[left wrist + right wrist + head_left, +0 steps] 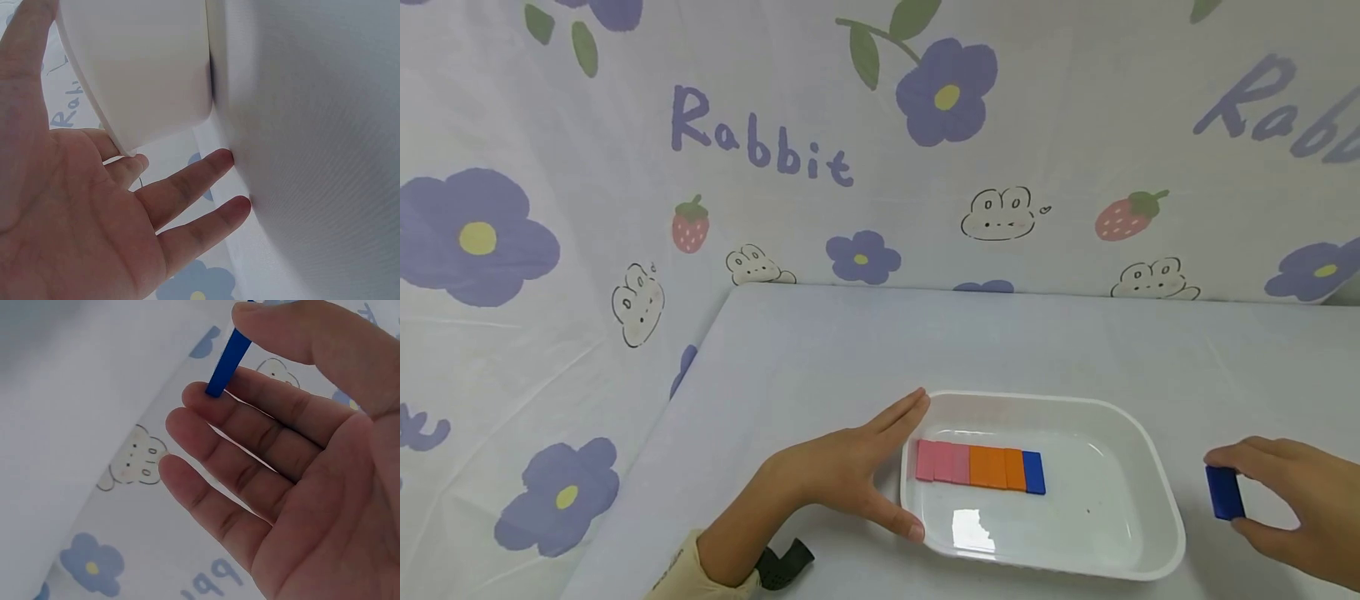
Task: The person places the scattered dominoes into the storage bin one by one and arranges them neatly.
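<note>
Between its thumb and fingertips my right hand pinches a blue rectangular tile, off to the right of a white tray. The right wrist view shows this blue tile edge-on and thin, with the other fingers extended below it. My left hand rests at the tray's left end, thumb and fingers spread along the rim. Inside the tray lies a row of flat tiles: pink tiles at the left, orange tiles in the middle, and one blue tile at the right end.
The tray stands on a table covered in white cloth. Behind and to the left hangs a white curtain printed with flowers, rabbits and strawberries. A black strap is at the left wrist.
</note>
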`<state>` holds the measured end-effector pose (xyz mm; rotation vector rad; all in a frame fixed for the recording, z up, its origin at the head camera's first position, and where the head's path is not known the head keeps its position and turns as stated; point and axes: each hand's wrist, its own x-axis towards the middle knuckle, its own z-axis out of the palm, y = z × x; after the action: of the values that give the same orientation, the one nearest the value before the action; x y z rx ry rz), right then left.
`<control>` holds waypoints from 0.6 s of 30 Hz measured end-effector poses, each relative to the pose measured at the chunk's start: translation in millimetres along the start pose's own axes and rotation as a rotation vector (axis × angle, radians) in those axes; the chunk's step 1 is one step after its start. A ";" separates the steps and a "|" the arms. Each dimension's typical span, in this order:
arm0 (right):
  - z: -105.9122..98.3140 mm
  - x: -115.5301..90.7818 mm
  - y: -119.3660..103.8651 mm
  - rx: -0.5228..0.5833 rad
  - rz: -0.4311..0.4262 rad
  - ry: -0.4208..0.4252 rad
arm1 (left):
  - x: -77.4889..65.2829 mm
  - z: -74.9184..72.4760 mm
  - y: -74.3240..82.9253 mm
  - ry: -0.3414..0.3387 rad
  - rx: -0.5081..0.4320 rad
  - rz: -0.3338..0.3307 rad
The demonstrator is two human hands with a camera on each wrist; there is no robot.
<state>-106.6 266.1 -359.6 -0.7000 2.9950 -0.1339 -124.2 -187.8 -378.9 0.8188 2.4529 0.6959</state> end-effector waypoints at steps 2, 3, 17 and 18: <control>-3.4 1.7 -1.7 -0.008 -0.002 -0.015 | 0.0 0.0 0.0 -0.001 -0.001 -0.003; -5.0 2.7 -2.6 -0.012 -0.004 -0.016 | 0.2 0.2 0.1 -0.002 0.000 -0.004; -19.2 14.8 -17.9 -0.038 -0.069 -0.014 | -0.8 1.1 -0.7 0.003 0.000 -0.002; -20.8 16.8 -20.1 -0.047 -0.052 -0.035 | -0.8 1.1 -0.8 0.003 0.001 -0.001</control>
<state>-114.5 242.1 -337.6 -0.7770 2.9570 -0.0542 -123.3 -188.6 -380.0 0.8180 2.4560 0.6961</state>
